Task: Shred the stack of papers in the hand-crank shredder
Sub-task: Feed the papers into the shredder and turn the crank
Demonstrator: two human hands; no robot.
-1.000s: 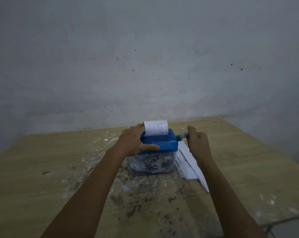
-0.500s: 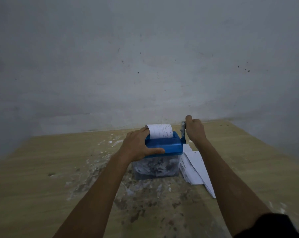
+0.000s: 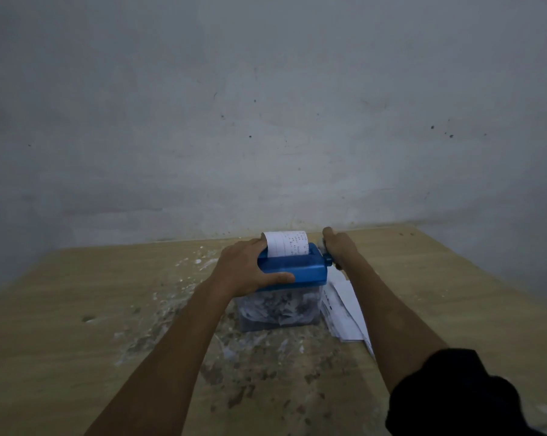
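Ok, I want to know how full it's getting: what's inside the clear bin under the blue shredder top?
The clear bin holds a dense jumble of white and grey paper shreds, reaching up near the blue shredder top. The left hand covers the bin's upper left corner.

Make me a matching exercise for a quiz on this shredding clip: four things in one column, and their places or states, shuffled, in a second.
Things:
1. left hand
2. right hand
3. sheet
4. stack

Places or states:
A. lies flat on the table, right of the shredder
B. grips the crank
C. grips the shredder's blue top
D. stands up out of the slot, curling back

Pairs: 1-C, 2-B, 3-D, 4-A
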